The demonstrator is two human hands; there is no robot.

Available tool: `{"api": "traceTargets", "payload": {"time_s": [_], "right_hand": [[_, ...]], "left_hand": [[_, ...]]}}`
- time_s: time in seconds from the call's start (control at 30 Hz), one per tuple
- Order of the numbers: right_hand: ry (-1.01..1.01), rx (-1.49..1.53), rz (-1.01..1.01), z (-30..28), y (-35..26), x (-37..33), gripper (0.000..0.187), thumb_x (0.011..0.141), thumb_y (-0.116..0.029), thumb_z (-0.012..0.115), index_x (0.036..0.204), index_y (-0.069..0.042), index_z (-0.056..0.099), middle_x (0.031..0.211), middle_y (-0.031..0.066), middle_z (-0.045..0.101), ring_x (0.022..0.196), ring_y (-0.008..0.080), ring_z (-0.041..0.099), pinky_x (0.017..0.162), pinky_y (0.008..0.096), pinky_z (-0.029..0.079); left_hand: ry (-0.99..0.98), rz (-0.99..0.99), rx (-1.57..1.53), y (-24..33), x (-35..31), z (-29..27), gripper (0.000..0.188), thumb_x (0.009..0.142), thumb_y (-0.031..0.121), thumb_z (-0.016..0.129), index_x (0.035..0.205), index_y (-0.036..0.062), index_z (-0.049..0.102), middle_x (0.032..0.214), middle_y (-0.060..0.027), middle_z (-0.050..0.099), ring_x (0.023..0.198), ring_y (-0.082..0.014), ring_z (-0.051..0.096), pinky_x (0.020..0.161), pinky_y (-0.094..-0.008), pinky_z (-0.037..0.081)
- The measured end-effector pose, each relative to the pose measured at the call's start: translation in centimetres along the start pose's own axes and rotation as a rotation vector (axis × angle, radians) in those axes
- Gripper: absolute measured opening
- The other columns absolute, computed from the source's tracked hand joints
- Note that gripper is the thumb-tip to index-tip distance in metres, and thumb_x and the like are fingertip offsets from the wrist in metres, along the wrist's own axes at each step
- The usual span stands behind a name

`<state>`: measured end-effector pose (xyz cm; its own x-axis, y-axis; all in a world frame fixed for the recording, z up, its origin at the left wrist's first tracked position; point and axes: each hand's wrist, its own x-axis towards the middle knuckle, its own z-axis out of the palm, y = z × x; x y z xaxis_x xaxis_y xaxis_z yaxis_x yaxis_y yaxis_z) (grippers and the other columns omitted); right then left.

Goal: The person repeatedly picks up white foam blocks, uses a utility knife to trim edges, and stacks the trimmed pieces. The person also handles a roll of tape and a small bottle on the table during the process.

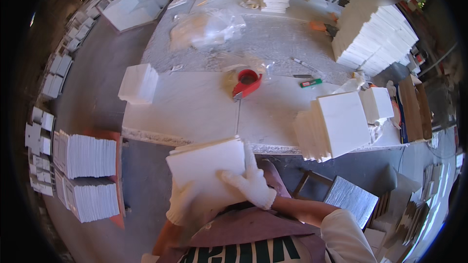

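Both hands wear white work gloves and hold a short stack of square white tiles [209,163] in front of my body, just short of the table's near edge. My left hand [181,200] grips the stack's lower left side, its fingers mostly hidden. On the right side, my right hand [251,186] clasps the edge, thumb lying over the top tile. A second stack of white tiles [343,124] leans at the right of the table's front edge. Farther left on the table stands a small block of tiles [139,84].
The pale stone-topped table [185,102] bears a red tape dispenser [249,84], crumpled clear plastic [207,28], a green box [311,83] and a pen [306,64]. Tall tile stacks [375,39] rise at the back right. Tiles on a pallet [92,156] stand left; a stool [351,198] stands right.
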<state>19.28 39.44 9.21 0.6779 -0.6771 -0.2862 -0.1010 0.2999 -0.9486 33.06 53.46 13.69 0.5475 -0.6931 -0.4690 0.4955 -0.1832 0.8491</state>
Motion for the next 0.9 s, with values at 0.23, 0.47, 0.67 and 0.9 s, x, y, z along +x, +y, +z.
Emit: {"api": "traceTargets", "payload": {"time_s": [0.23,0.47,0.67,0.9], "right_hand": [[0.074,-0.044,0.063,0.1,2.7,4.4,0.102,0.09,-0.04,0.069,0.156,0.004,0.005,0.135,0.0234,0.056,0.117,0.0274,0.06,0.098,0.0341,0.048],[0.034,-0.228,0.088,1.4,5.3,10.5,0.097,0.09,-0.05,0.062,0.152,0.007,0.014,0.13,0.0329,0.056,0.116,0.0436,0.06,0.095,0.0446,0.048],[0.111,-0.406,0.243,4.7,8.1,16.0,0.1,0.088,-0.057,0.06,0.151,0.007,0.017,0.126,0.0362,0.056,0.113,0.0477,0.06,0.092,0.0468,0.049],[0.241,-0.428,0.231,9.0,9.9,24.0,0.1,0.088,-0.062,0.057,0.15,0.007,0.019,0.114,0.0353,0.063,0.106,0.0502,0.062,0.089,0.05,0.049]], "left_hand": [[0.065,-0.052,0.027,-2.3,5.2,-2.5,0.051,0.091,0.021,0.069,0.133,0.0049,0.045,0.118,-0.0066,0.058,0.105,-0.0152,0.057,0.088,-0.0327,0.051],[-0.014,-0.092,0.058,-5.0,11.6,-7.6,0.045,0.094,0.026,0.066,0.13,0.0037,0.05,0.117,-0.0042,0.06,0.103,-0.0118,0.058,0.085,-0.029,0.051],[-0.053,-0.135,0.088,-1.6,17.2,-9.3,0.034,0.097,0.026,0.061,0.123,0.0031,0.061,0.11,-0.0007,0.065,0.098,-0.0103,0.06,0.081,-0.0275,0.052],[-0.091,-0.256,0.212,-0.1,27.9,-15.1,0.033,0.099,0.025,0.06,0.122,0.0024,0.061,0.11,-0.001,0.066,0.094,-0.0097,0.063,0.077,-0.0266,0.053]]}}
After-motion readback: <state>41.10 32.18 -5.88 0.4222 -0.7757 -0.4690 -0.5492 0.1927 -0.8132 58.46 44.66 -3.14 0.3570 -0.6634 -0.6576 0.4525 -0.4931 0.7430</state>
